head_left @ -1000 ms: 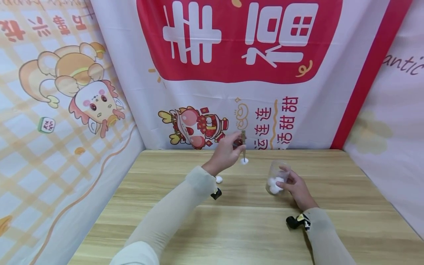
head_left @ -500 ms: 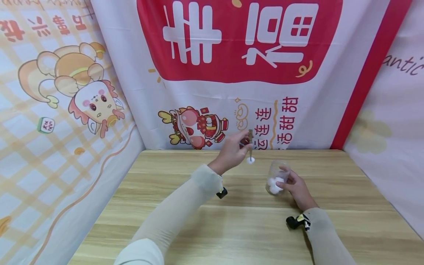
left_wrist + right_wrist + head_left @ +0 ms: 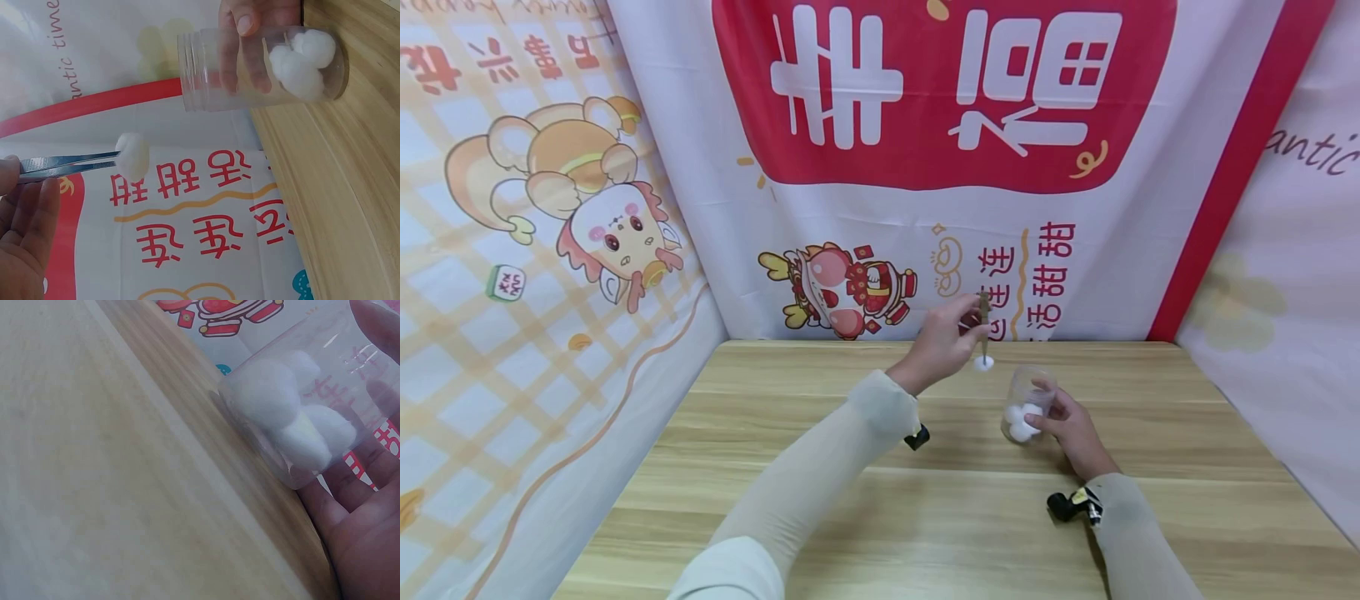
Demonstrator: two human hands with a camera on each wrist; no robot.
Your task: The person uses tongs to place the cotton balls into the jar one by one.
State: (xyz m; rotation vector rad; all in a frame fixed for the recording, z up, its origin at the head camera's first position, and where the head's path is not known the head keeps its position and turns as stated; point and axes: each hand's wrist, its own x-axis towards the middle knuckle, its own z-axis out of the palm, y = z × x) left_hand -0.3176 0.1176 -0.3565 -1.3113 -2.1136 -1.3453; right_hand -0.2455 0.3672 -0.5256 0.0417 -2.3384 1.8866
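My left hand [image 3: 942,346] pinches metal tweezers [image 3: 62,165] between thumb and fingers. At their tips is a white cotton ball [image 3: 132,156], held above the table to the left of a clear jar [image 3: 1033,382]. My right hand [image 3: 1077,435] grips this jar around its side; it stands on the table, lidless and slightly tilted in the head view. Several cotton balls [image 3: 269,394] lie at the bottom of the jar. In the left wrist view the held cotton ball is apart from the jar's threaded mouth [image 3: 190,72].
The wooden table [image 3: 925,533] reaches back to a printed cloth wall [image 3: 1120,275], with another cloth wall [image 3: 647,392] on the left. Small black cameras [image 3: 917,437] are strapped at both wrists.
My left hand has moved right, bringing the tweezers and cotton ball closer to the jar. A cotton ball on the table is now hidden behind my left arm. The right hand stays put.
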